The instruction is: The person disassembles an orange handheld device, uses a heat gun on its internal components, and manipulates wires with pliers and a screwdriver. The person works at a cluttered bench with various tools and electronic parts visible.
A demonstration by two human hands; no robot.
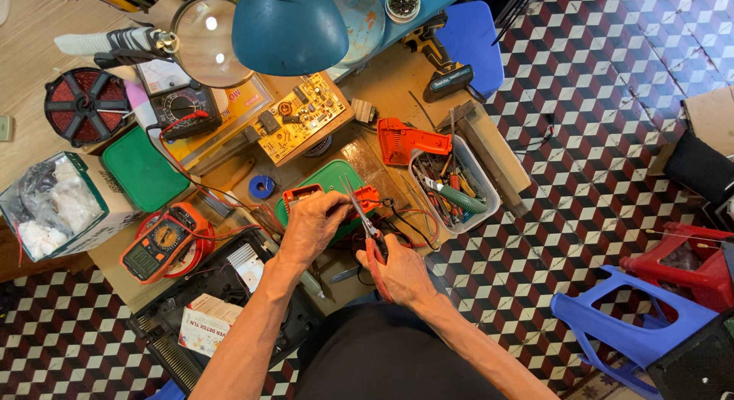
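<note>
Two bare hands are working at a cluttered surface (382, 79). The left hand (310, 228) is pinching a small orange plastic part (306, 193), light and rigid, by its edge. The right hand (401, 274) is clenching red-handled needle-nose pliers (367, 228), whose slim tips are reaching the part.

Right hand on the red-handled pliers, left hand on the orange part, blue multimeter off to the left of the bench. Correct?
Not quite: the head view shows the multimeter is orange, not blue. The rest stands: right hand holds the red-handled pliers, left hand is on the orange part.
</note>
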